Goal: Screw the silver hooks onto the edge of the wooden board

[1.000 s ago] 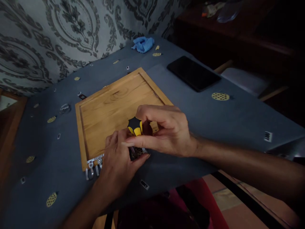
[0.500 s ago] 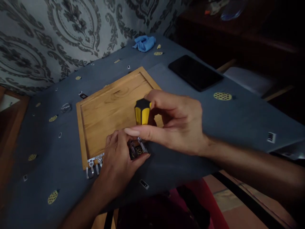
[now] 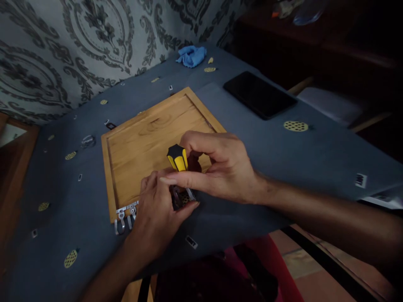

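A framed wooden board (image 3: 135, 159) lies on the blue tablecloth. Along its near edge runs a metal strip with several hooks (image 3: 121, 218), partly covered by my left hand (image 3: 159, 214). That hand presses round the strip and the board's edge, its thumb stretched out in front of the hooks. My right hand (image 3: 217, 167) grips a yellow and black screwdriver handle (image 3: 178, 158) between thumb and fingers, upright over the near edge. The screwdriver's tip is hidden behind the hands.
A black phone (image 3: 260, 94) lies at the back right of the table (image 3: 233, 235). Behind the board is a crumpled blue cloth (image 3: 191, 56). Small metal pieces (image 3: 87, 141) sit left of the board. A patterned wall covering rises behind.
My right hand has moved left and slightly down with the screwdriver, and more of the board's right edge shows. My left hand has stayed in place.
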A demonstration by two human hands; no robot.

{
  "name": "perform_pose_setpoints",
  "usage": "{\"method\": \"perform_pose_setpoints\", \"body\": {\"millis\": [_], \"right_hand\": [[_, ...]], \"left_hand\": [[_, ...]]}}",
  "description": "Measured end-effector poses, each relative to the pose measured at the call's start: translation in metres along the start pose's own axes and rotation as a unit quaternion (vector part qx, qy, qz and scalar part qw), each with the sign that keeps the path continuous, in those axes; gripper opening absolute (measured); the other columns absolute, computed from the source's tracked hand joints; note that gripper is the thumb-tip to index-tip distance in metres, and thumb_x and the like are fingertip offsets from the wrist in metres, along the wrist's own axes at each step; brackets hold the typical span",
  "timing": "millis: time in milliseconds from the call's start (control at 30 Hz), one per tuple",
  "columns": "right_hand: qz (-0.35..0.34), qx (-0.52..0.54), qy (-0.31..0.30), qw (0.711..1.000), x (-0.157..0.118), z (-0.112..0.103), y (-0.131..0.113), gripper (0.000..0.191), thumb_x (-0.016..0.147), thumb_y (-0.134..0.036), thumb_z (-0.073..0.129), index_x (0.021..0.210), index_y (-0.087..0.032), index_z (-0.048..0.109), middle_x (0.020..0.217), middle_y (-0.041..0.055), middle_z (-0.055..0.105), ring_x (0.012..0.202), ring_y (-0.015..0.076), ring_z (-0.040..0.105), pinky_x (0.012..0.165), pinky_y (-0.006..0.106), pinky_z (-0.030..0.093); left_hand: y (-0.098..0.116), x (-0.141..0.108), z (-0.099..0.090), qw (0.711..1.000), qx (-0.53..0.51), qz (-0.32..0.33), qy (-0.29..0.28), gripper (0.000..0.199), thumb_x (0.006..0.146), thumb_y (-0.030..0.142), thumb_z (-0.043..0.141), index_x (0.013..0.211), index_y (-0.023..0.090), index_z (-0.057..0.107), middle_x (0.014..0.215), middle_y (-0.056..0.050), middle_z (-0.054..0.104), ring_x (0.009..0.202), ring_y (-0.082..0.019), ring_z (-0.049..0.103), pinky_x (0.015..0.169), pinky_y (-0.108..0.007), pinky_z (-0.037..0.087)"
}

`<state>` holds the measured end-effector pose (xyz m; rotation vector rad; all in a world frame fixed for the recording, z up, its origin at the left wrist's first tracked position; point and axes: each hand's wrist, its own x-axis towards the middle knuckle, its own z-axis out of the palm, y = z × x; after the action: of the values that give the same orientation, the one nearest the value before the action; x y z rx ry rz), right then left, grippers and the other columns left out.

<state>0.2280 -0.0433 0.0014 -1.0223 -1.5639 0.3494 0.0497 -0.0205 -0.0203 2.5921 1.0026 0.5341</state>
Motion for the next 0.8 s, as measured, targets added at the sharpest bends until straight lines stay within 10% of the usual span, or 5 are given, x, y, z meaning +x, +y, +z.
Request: {"method": "perform_pose_setpoints", "body": {"millis": [500,800], "right_hand": [[0.023,0.128,-0.192,0.973,0.011,-0.016,0.001,0.015,0.093,-0.02,0.065,0.081,-0.013,0.058,0.071,-0.0057,0.053,0.063,0.0057,0.048,0.058,0.019,0.039],[-0.024,0.055,-0.156,0.986,0.01,-0.017,0.003,0.024,0.094,-0.017,0.063,0.075,-0.016,0.049,0.067,-0.0082,0.044,0.062,0.0054,0.043,0.061,0.02,0.034]], "left_hand": [[-0.001,0.001,0.002,0.994,-0.023,-0.099,-0.05,0.033,0.072,0.034,0.081,0.095,0.021,0.06,0.101,-0.009,0.066,0.101,-0.034,0.064,0.087,-0.055,0.053],[-0.001,-0.002,0.0,0.997,-0.031,-0.065,-0.021,0.038,0.073,0.028,0.08,0.1,0.022,0.055,0.101,-0.006,0.064,0.096,-0.029,0.063,0.082,-0.049,0.054]]}}
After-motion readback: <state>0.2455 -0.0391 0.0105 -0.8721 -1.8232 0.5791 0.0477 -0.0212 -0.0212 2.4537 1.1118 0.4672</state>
